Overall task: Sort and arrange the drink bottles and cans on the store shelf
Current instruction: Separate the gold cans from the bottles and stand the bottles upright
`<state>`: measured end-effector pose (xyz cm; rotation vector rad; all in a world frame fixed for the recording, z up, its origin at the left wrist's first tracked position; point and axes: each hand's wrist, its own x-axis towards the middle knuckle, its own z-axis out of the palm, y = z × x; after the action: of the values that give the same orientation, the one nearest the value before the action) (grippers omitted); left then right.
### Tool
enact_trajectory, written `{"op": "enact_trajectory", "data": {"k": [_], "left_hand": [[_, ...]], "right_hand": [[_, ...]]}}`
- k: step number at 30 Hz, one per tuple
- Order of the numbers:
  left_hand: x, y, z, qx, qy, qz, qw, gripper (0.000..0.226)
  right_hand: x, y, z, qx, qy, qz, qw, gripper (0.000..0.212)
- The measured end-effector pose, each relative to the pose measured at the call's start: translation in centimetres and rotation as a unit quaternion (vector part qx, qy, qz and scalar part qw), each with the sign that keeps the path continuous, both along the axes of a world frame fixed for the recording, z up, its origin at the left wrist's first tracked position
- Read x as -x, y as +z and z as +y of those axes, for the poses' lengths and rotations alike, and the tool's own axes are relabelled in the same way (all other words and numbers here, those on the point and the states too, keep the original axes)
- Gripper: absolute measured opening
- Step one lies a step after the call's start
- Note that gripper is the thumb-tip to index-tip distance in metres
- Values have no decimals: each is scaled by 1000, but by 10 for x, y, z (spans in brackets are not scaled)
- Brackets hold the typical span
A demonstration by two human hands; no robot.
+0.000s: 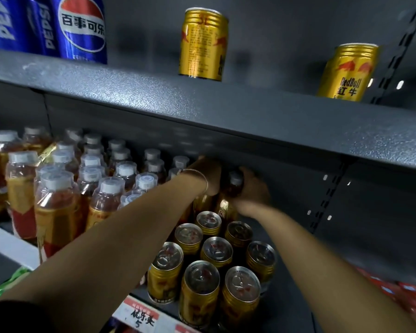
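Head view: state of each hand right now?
Left hand: fingers hidden, cannot be told.
Right hand: grip closed round the dark, grey-capped plastic bottle.

Upper shelf (202,104): Pepsi cans (82,30), two gold cans (203,44); lower shelf (288,308): bottles (58,200), clustered cans (216,253).

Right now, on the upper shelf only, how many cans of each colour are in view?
Blue Pepsi cans: 3
Gold Red Bull cans: 2
Total: 5
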<state>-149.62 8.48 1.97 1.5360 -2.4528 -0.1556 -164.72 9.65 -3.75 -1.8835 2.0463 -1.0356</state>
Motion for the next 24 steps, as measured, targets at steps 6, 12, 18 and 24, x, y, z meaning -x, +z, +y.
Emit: {"op": "enact_trajectory", "data": {"k": [6,12,18,24], "left_hand": [[16,-15,-2,70,16,-60,996,55],[8,-32,1,95,12,-60,994,61],[-11,-41,18,182,-29,-28,982,50],[-27,-14,46,248,-46,14,967,60]], "right_hand": [[9,0,2,-38,8,-7,999,70],[4,2,16,-55,12,-42,998,68],[-6,4,39,-9,-9,-57,998,52],[-19,25,76,130,-32,-73,988,53]]}}
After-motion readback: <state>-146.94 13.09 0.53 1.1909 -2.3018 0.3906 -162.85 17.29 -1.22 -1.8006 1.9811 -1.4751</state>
